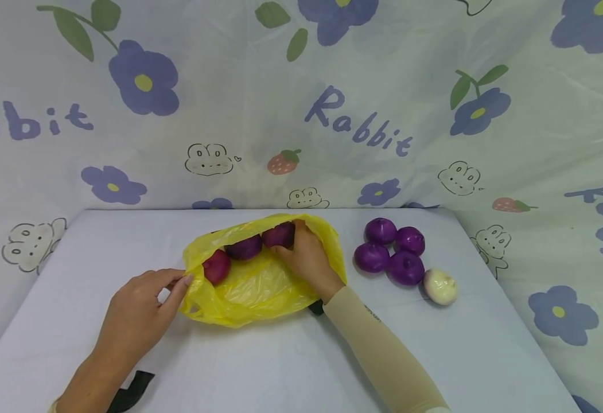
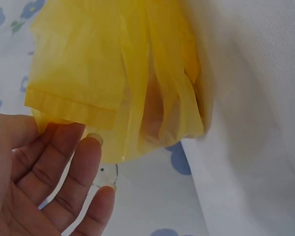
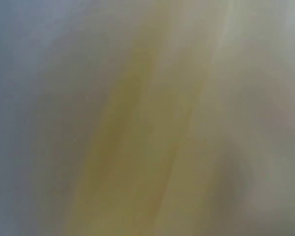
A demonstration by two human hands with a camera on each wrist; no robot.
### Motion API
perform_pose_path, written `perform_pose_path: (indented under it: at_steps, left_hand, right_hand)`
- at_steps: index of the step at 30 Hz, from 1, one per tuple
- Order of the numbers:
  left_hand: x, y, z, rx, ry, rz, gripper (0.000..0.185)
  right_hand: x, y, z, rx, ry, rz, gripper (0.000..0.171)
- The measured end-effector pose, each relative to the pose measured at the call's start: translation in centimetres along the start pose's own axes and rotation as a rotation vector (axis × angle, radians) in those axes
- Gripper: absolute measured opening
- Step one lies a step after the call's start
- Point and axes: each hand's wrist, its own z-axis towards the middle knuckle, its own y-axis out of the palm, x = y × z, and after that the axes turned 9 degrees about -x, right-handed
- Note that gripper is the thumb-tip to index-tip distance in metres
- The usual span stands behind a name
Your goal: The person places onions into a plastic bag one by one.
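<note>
A yellow plastic bag (image 1: 260, 287) lies open in the middle of the white table (image 1: 280, 361). Three red-purple onions sit inside it: one at the left (image 1: 217, 267), one in the middle (image 1: 244, 248), and one at the back (image 1: 279, 234). My right hand (image 1: 286, 237) is inside the bag, its fingers curled round that back onion. At the bag's left rim my left hand (image 1: 182, 280) pinches the edge. The left wrist view shows the left hand (image 2: 44, 130) at the bag's folded hem (image 2: 73, 105). The right wrist view is only a yellow blur.
Several purple onions (image 1: 391, 249) and one white onion (image 1: 440, 286) lie in a cluster right of the bag. A black strap (image 1: 133, 390) lies by my left forearm. A flower-printed cloth (image 1: 332, 115) hangs behind the table and at both its sides.
</note>
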Motion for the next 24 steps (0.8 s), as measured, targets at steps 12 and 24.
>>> perform_pose_path:
  at_steps: [12, 24]
  left_hand:
    - [0.12, -0.04, -0.01, 0.009, 0.009, 0.007, 0.021]
    - [0.17, -0.05, -0.04, -0.001, 0.006, 0.009, 0.019]
  right_hand:
    - [-0.20, -0.12, 0.04, 0.009, 0.008, -0.019, 0.072]
    - [-0.02, -0.11, -0.38, 0.016, 0.021, 0.026, 0.083]
